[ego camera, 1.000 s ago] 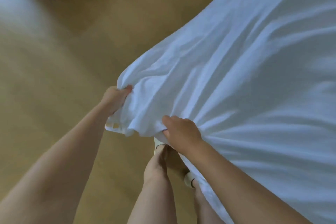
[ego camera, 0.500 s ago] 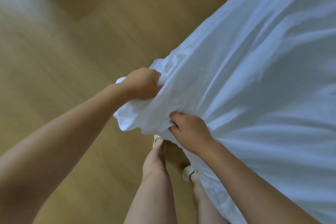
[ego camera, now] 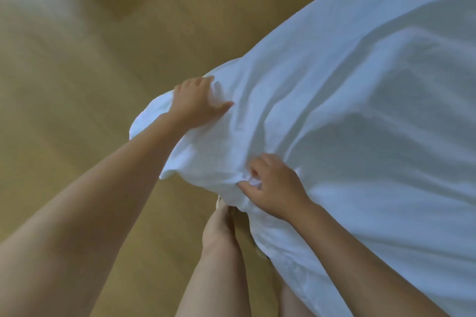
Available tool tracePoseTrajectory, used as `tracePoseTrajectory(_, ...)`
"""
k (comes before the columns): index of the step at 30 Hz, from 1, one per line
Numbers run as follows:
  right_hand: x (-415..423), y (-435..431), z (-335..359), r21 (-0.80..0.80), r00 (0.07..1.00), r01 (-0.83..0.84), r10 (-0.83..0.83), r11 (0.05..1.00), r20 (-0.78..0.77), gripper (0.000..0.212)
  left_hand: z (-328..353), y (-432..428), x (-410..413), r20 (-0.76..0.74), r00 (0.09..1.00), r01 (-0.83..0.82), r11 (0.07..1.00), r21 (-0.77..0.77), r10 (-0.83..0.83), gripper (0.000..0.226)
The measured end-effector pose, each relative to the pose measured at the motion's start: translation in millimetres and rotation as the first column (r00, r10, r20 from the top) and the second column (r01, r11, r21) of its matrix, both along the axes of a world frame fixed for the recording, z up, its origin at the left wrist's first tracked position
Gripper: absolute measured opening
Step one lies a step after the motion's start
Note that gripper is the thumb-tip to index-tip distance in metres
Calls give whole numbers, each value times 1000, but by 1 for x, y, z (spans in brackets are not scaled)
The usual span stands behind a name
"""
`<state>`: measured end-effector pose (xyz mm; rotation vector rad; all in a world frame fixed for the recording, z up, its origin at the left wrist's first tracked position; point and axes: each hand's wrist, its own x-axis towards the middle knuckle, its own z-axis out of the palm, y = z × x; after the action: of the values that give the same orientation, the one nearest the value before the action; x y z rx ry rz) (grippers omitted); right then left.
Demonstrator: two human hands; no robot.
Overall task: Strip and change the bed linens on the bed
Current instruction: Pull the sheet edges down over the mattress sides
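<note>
- At the near left corner of the white sheet [ego camera: 360, 110], your left hand [ego camera: 198, 105] lies on bunched cloth, fingers curled over a fold and thumb laid along it. Your right hand [ego camera: 273, 185] pinches a gather nearer to you.
- Both hands are clamped on cloth, with a loose bulge of sheet between them.
- From your hands the sheet spreads away to the far right. Its gathered corner hangs over the wooden floor [ego camera: 77, 136], just above your legs [ego camera: 221, 234].
- Expect it to be light, soft and limp, sagging and trailing wherever you leave it unsupported.
- Take handfuls at the hem or corner; flat cloth would probably slip through your fingers.
</note>
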<state>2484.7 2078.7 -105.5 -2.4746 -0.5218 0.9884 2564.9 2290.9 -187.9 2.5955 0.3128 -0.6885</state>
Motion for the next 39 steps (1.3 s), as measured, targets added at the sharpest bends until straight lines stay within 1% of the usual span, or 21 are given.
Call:
tracePoseTrajectory(1, 5, -2, 0, 14, 997, 46, -47, 999, 69, 29, 2, -14, 4, -17, 999, 47, 998, -51, -48, 77)
tracePoseTrajectory(3, 17, -9, 0, 21, 961, 190, -191, 982, 201, 34, 5, -43, 10, -79, 996, 30, 986, -167, -43, 64)
tracePoseTrajectory(6, 34, -22, 3, 44, 831, 472, -461, 880, 310, 40, 16, -79, 20, -2, 991, -127, 946, -298, 133, 34)
tracePoseTrajectory(8, 42, -32, 5, 83, 687, 678, -670, 730, 280, 44, 24, -97, 27, 54, 973, -193, 922, -335, 223, 25)
tracePoseTrajectory(11, 63, -44, 9, 174, 331, 919, -931, 355, 151, 42, 43, -125, 33, 107, 965, -170, 880, -443, 241, 30)
tracePoseTrajectory(12, 70, -49, 10, 196, 267, 939, -958, 283, 101, 36, 50, -137, 34, 109, 973, -132, 873, -469, 206, 30)
tracePoseTrajectory(13, 75, -52, 10, 208, 263, 940, -963, 270, 61, 28, 55, -147, 35, 103, 981, -98, 873, -478, 167, 30)
tracePoseTrajectory(15, 81, -58, 12, 197, 357, 913, -933, 358, 40, 20, 63, -160, 38, 75, 988, -86, 875, -477, 138, 27)
tracePoseTrajectory(17, 84, -66, 16, 183, 452, 872, -890, 455, 62, 30, 74, -164, 40, 80, 980, -122, 868, -481, 182, 23)
tracePoseTrajectory(19, 83, -73, 26, 180, 501, 843, -861, 507, 83, 40, 89, -168, 39, 192, 954, -106, 860, -499, 229, 21)
tracePoseTrajectory(21, 75, -79, 39, 236, 509, 828, -858, 509, 64, 44, 111, -173, 30, 347, 895, -31, 816, -577, 279, 20)
tracePoseTrajectory(22, 67, -84, 47, 282, 488, 830, -871, 481, 50, 44, 123, -178, 25, 402, 874, 29, 797, -604, 273, 20)
tracePoseTrajectory(25, 30, -109, 69, 382, 353, 863, -936, 331, 13, 43, 149, -196, 9, 454, 882, 208, 760, -615, 127, 19)
tracePoseTrajectory(27, 3, -128, 78, 360, 269, 895, -963, 263, 35, 37, 154, -209, 5, 418, 909, 271, 761, -589, 0, 19)
tracePoseTrajectory(29, -16, -142, 76, 319, 192, 926, -980, 199, 56, 40, 150, -223, 6, 371, 920, 300, 829, -472, -122, 24)
tracePoseTrajectory(30, -22, -146, 75, 308, 160, 936, -985, 172, 63, 41, 146, -230, 8, 327, 929, 296, 877, -377, -173, 32)
tracePoseTrajectory(32, -26, -149, 74, 310, 150, 934, -983, 175, 102, 45, 135, -241, 14, 174, 963, 237, 956, -172, -207, 61)
tracePoseTrajectory(34, -24, -148, 72, 337, 196, 913, -972, 229, 129, 46, 124, -245, 22, 4, 993, 121, 990, -71, -121, 81)
tracePoseTrajectory(35, -21, -148, 71, 357, 213, 903, -970, 240, 115, 46, 119, -246, 27, -77, 995, 54, 996, -68, -59, 84)
tracePoseTrajectory(37, -14, -146, 68, 403, 216, 890, -976, 212, 36, 46, 112, -244, 40, -195, 980, 20, 995, -100, -39, 73)
tracePoseTrajectory(39, -9, -145, 66, 426, 205, 892, -975, 151, -85, 44, 114, -244, 48, -154, 982, 93, 988, -125, -112, 57)
